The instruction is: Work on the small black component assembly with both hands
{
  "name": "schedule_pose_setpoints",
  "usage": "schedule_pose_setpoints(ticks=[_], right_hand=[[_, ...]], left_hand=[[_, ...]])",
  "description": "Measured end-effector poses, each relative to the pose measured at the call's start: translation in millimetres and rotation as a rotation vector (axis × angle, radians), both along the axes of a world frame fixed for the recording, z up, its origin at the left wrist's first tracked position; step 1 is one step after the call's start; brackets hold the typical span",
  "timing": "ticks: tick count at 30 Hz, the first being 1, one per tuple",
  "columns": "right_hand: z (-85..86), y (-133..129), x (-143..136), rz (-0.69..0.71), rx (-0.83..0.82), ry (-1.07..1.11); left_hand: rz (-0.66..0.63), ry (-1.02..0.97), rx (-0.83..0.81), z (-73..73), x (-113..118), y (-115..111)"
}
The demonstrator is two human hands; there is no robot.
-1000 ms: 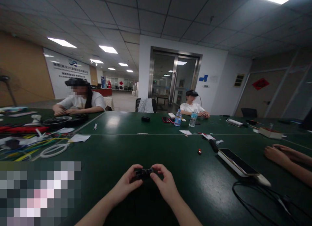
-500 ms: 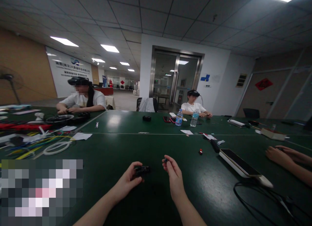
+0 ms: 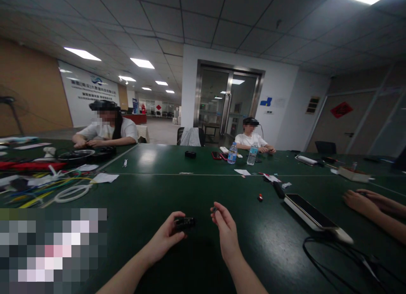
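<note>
Head view: the left hand (image 3: 165,240) grasps the black device (image 3: 187,222) over the green table (image 3: 142,201). Right of the device, the right hand (image 3: 226,235) pinches a small dark piece (image 3: 215,209), unjoined to it. Farther off, right of the device, lies a small red item (image 3: 260,197).

Dark green table (image 3: 142,201); far across it, a grey-and-white striped cloth (image 3: 190,137). Red bar (image 3: 34,165), yellow, blue and green cables (image 3: 47,188) at left. Red diamond sign (image 3: 341,110) at far right.
</note>
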State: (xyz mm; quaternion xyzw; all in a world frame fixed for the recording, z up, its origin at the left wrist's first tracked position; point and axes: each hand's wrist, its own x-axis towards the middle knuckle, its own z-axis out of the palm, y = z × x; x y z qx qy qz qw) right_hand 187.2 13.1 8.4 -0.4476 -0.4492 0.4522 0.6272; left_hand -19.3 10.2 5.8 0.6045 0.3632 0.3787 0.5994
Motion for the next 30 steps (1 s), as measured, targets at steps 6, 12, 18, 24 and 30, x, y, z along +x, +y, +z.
schedule_pose_setpoints(ticks=[6, 12, 18, 24, 30], right_hand=[[8.0, -11.4, -13.8, 0.239, 0.004, -0.344], [11.5, -19.1, -22.5, 0.247, 0.125, -0.676], [6.3, -17.4, -24.0, 0.288, 0.104, -0.596], [0.8, -15.2, -26.8, 0.300, 0.079, -0.473], [-0.9, -13.3, -22.4, 0.339, 0.086, -0.499]], left_hand=[[-0.030, -0.039, -0.005, 0.0, 0.7, -0.6], [-0.045, -0.041, 0.043, -2.0, 2.8, -0.9], [-0.034, -0.038, 0.034, -2.7, 3.7, -1.3], [-0.049, -0.056, 0.001, -1.0, 3.4, -1.6], [-0.039, -0.044, -0.023, 4.0, 4.0, -2.9]])
